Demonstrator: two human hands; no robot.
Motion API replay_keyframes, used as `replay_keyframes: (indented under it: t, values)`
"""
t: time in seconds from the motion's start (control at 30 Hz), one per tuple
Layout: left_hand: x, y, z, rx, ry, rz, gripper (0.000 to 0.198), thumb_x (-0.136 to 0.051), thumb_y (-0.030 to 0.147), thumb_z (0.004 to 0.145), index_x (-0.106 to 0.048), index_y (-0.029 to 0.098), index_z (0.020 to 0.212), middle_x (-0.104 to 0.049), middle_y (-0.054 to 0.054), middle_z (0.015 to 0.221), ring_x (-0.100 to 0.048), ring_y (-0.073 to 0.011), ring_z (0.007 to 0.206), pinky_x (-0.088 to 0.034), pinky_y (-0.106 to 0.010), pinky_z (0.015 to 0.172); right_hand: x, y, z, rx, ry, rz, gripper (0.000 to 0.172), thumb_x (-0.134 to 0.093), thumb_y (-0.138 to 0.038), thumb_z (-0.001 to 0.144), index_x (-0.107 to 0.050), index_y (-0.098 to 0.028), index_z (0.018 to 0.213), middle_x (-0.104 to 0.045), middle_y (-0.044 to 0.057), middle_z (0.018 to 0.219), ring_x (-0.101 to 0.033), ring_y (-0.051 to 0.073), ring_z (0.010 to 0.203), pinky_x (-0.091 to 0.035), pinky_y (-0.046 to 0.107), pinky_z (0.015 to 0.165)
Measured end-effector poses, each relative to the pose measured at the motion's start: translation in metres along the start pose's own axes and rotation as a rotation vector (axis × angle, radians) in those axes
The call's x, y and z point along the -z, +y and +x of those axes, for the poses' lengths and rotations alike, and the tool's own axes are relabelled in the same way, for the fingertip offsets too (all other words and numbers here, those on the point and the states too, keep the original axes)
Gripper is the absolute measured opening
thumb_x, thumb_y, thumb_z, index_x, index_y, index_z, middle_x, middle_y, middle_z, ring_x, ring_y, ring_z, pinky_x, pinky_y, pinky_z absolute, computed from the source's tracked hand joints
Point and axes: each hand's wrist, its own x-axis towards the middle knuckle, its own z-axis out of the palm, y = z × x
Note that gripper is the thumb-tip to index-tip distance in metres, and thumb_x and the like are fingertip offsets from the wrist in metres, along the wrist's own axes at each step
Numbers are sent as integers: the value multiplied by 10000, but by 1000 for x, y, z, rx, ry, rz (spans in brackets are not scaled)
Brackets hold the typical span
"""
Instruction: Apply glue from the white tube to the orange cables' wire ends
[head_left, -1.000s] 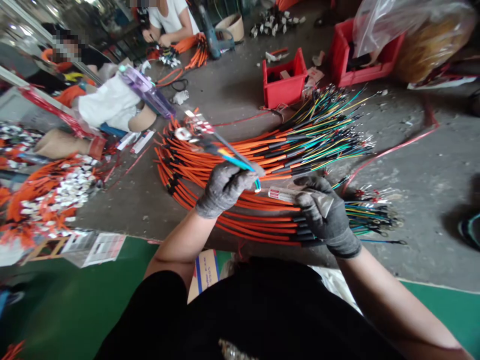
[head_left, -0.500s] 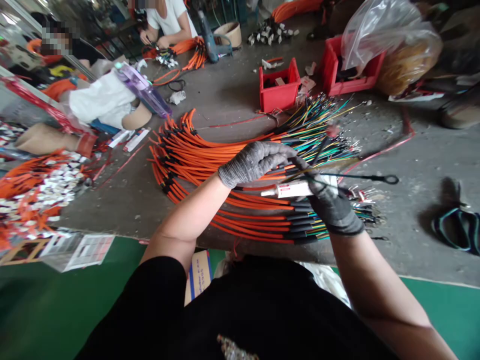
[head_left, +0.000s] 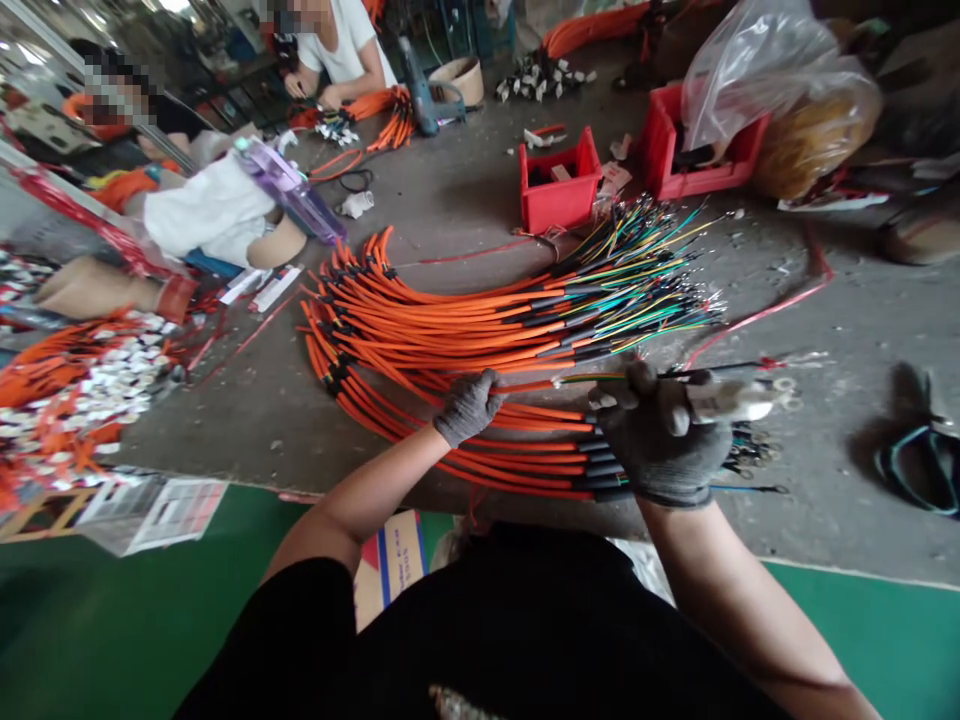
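Observation:
My left hand (head_left: 469, 405), in a grey glove, is closed around an orange cable (head_left: 525, 385) that it lifts off the near side of a fan of orange cables (head_left: 420, 330) on the concrete floor. My right hand (head_left: 660, 435), also gloved, is closed on the same cable's wire end, where thin coloured wires with ring terminals (head_left: 784, 385) stick out to the right. A small white tube (head_left: 731, 400) is also pinched in that hand. A second bundle of cable ends (head_left: 600, 470) lies under my right hand.
Two red bins (head_left: 559, 180) and a clear bag (head_left: 772, 60) stand beyond the cables. Finished cables with white connectors (head_left: 97, 385) pile up at left beside a purple bottle (head_left: 289, 185). Two other people sit at the back left. A sandal (head_left: 922, 465) lies at right.
My left hand slid left and down along the orange cable. My right hand pulled the wire end out to the right and turned the white tube with it.

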Motion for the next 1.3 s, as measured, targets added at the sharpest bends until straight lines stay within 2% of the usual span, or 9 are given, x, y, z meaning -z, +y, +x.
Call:
replay_keyframes:
  t: [0.17, 0.3, 0.37, 0.5, 0.67, 0.83, 1.07, 1.2, 1.3]
  values:
    - [3, 20, 29, -113, -128, -177, 516, -756, 464, 880, -587, 164, 1265, -697, -30, 866, -652, -187, 731, -519, -304, 719, 5, 4, -14, -2, 74, 2, 495, -348, -660, 1005, -714, -340, 912, -696, 95, 928, -589, 297, 796, -525, 556, 778]
    - [17, 6, 28, -296, -195, -456, 765, -837, 427, 823, -477, 149, 1437, -694, -122, 1196, -692, -216, 1031, -569, -330, 904, 4, 7, -17, -24, 123, -23, 467, -324, -634, 1017, -660, -336, 891, -647, 72, 879, -588, 286, 793, -532, 534, 749]
    - [23, -8, 21, -280, -228, -334, 630, -800, 387, 869, -532, 148, 1387, -671, -155, 1306, -681, -248, 1162, -559, -363, 996, 3, 10, -17, -43, 180, -26, 463, -327, -639, 1015, -639, -326, 876, -622, 73, 848, -594, 292, 824, -528, 512, 737]
    - [23, -17, 10, -134, -272, 4, 262, -613, 323, 1010, -660, 115, 1161, -736, -159, 1082, -723, -270, 996, -572, -415, 942, 3, 14, -19, -100, 282, 12, 453, -379, -640, 1001, -633, -295, 853, -615, 88, 832, -608, 309, 879, -523, 494, 755]
    - [20, 18, 16, -310, -210, 38, 359, -524, 427, 1061, -692, 112, 1090, -748, -175, 1022, -724, -283, 962, -568, -399, 893, 1, 11, -22, -186, 283, 190, 429, -381, -589, 1004, -599, -298, 776, -585, 68, 797, -597, 281, 784, -560, 505, 736]
    - [28, 46, 28, -470, -216, -189, 370, -499, 442, 1072, -709, 138, 1098, -771, -136, 1010, -741, -253, 951, -566, -344, 852, 1, 9, -32, -220, 225, 317, 462, -309, -550, 1043, -629, -290, 834, -613, 47, 826, -629, 236, 716, -604, 460, 677]
    - [29, 66, 23, -480, -162, -321, 404, -625, 429, 1022, -657, 197, 1351, -763, -121, 1274, -730, -265, 1177, -567, -380, 1027, 8, 11, -35, -233, 196, 427, 482, -295, -489, 1075, -740, -332, 977, -744, 40, 985, -697, 231, 753, -626, 423, 624]
    - [26, 71, 22, -366, -182, -199, 300, -540, 360, 1068, -722, 197, 1242, -794, -107, 1171, -757, -249, 1101, -580, -369, 1000, 9, -1, -30, -231, 112, 392, 503, -277, -483, 1078, -754, -341, 1006, -735, 51, 1015, -688, 234, 736, -631, 438, 605]
    - [28, 68, 23, -366, -182, -202, 290, -559, 374, 1059, -737, 198, 1206, -799, -104, 1142, -760, -247, 1081, -583, -352, 973, 9, -5, -28, -223, 146, 439, 474, -303, -452, 1081, -749, -358, 954, -722, 31, 987, -692, 223, 757, -623, 410, 591]
